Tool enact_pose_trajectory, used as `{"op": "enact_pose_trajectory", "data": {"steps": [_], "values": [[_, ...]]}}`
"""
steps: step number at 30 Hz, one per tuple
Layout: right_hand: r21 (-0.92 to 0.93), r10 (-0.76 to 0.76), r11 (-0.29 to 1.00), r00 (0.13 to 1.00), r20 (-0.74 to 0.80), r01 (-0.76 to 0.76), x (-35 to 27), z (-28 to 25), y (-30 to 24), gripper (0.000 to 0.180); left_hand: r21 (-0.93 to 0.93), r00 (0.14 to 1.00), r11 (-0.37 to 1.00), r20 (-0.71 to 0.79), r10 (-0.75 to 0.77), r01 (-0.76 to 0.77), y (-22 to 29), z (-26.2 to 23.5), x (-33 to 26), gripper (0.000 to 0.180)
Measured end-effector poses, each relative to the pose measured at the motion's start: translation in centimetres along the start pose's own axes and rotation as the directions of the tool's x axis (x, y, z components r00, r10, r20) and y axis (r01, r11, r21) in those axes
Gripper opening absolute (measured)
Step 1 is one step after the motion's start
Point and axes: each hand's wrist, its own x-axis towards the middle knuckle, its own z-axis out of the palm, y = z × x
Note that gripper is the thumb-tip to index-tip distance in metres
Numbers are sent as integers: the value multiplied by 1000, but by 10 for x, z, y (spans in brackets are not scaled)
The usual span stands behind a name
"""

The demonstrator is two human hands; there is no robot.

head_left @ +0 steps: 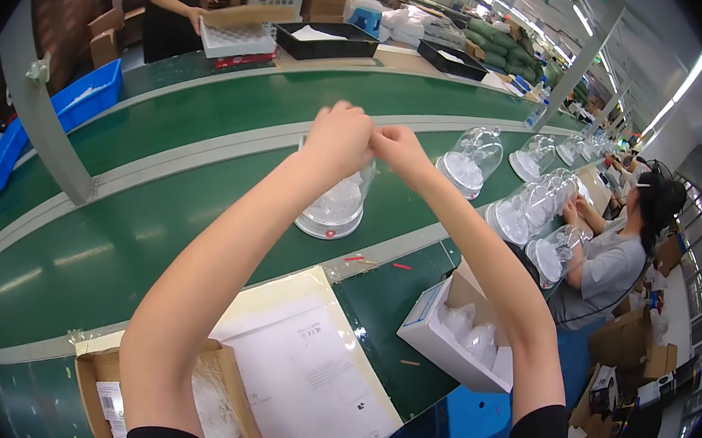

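A clear dome stands upright on a round white base on the green belt, with white, crumpled-looking material inside. A small red spot shows on the base's front. Over the dome's top, my left hand is closed with its fingers bent, hiding the top. Close against it on the right, my right hand pinches thumb and finger together. Whatever the two hands hold between them is hidden or too small to name. To the right stands another clear dome on its own base.
A cardboard box and paper sheets lie before me, beside a white box of clear wrapped pieces. More domes stand near a seated co-worker. Across the belts, another person holds a tray.
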Motion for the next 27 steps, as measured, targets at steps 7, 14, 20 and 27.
{"op": "enact_pose_trajectory", "data": {"steps": [7, 14, 20, 27], "values": [[30, -87, 996, 996, 9, 86, 1, -1, 9, 26, -228, 998, 972, 21, -60, 63, -2, 7, 1, 9], [20, -156, 988, 985, 79, 155, 20, 3, 17, 22, -226, 994, 969, 12, 110, -105, -26, 6, 1, 15], [67, -198, 980, 961, 195, 188, 13, -6, 19, 26, -221, 990, 967, 34, 140, -130, -26, 12, 3, 15], [-157, -324, 935, 946, -19, 317, -19, 23, 5, 16, -455, 963, 890, -245, -111, -14, -12, -4, -58, 45]]}}
